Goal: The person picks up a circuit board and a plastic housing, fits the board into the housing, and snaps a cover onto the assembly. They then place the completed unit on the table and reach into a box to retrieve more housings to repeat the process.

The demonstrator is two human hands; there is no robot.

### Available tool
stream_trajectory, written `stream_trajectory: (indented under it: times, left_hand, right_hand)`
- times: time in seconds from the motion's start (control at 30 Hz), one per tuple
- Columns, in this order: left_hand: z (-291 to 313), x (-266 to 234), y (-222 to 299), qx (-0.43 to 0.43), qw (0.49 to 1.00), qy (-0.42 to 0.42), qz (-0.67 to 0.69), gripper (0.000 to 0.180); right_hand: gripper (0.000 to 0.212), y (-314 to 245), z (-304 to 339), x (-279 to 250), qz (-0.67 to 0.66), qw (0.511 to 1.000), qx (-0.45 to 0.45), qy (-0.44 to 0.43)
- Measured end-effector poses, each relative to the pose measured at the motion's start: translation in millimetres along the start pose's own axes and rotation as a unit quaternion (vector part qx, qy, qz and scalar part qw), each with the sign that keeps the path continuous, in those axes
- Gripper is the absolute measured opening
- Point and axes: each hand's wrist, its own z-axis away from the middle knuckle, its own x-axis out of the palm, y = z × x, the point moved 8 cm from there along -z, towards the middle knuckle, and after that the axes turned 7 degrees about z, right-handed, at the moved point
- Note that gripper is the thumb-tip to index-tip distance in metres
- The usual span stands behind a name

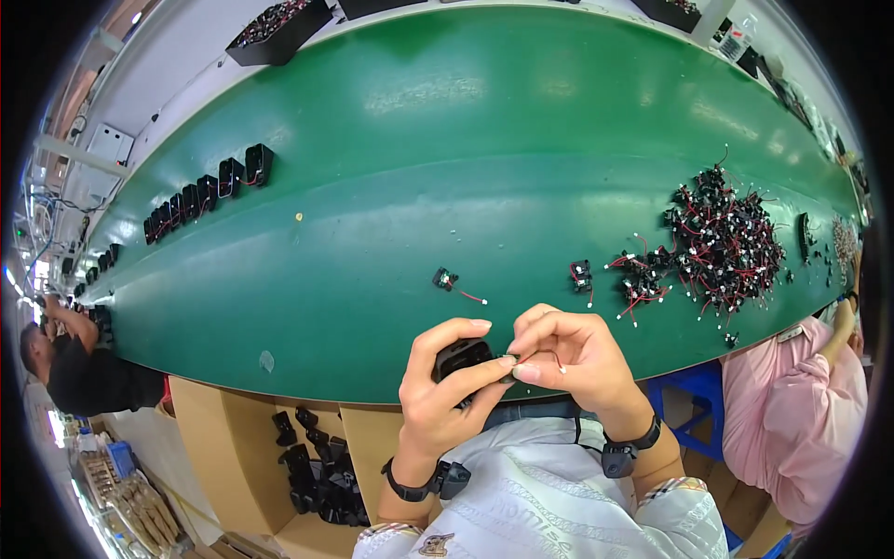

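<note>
My left hand (447, 382) is closed around a black plastic housing (463, 357), held just above the table's near edge. Beside it my right hand (577, 359) pinches a small part with thin red wires (545, 355), its fingertips meeting my left fingers at the housing's side. What sits between the fingertips is mostly hidden. Ahead on the green table lies a small black part with a red wire and white connector (446, 279). A similar wired part (581, 274) rests farther right.
A big heap of wired parts (726, 238) covers the table's right side. Black housings (209, 193) stand in a row at left. Below the edge, a cardboard box (228, 447) holds more housings. One person (84, 363) works at far left, another in pink (792, 410) sits at right.
</note>
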Motion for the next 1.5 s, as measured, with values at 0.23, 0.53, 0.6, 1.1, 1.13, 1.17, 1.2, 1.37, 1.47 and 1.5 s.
stream_trajectory:
  times: [0.23,0.53,0.6,1.1,1.13,1.17,1.2,1.37,1.47,1.5]
  left_hand:
    - [-2.6,5.9,-8.8,-0.061,0.995,-0.062,0.046,0.035]
    - [2.3,14.1,-14.1,-0.084,0.988,-0.122,0.031,0.041]
    - [4.4,10.4,-15.0,-0.126,0.98,-0.139,0.065,0.062]
    - [14.3,6.6,-16.5,-0.126,0.982,-0.108,0.091,0.079]
    - [14.4,7.3,-17.1,-0.125,0.982,-0.114,0.088,0.078]
    - [13.1,6.5,-17.1,-0.125,0.981,-0.115,0.088,0.078]
    - [12.0,6.2,-15.1,-0.109,0.984,-0.114,0.081,0.078]
    - [13.6,5.9,-14.7,-0.076,0.988,-0.088,0.1,0.08]
    - [17.3,6.1,-13.0,-0.043,0.989,-0.073,0.12,0.083]
    - [20.2,6.0,-16.7,-0.06,0.983,-0.071,0.155,0.083]
  right_hand:
    - [0.009,-2.5,17.9,-10.4,0.169,0.982,-0.045,0.07]
    - [0.014,-7.8,18.0,-6.7,0.312,0.947,-0.06,0.033]
    - [0.015,-4.8,20.1,-6.1,0.305,0.947,-0.095,0.027]
    - [0.02,-28.6,36.1,18.6,0.449,0.814,-0.367,0.011]
    - [0.019,-28.1,33.2,18.8,0.442,0.828,-0.346,0.004]
    - [0.019,-27.7,30.4,19.1,0.433,0.84,-0.325,-0.004]
    - [0.019,-28.7,30.2,19.7,0.434,0.84,-0.324,-0.003]
    - [0.018,-31.6,19.2,14.7,0.393,0.892,-0.223,0.008]
    - [0.019,-26.7,17.0,7.6,0.338,0.917,-0.211,-0.01]
    - [0.018,-23.9,14.7,4.5,0.308,0.933,-0.188,-0.009]
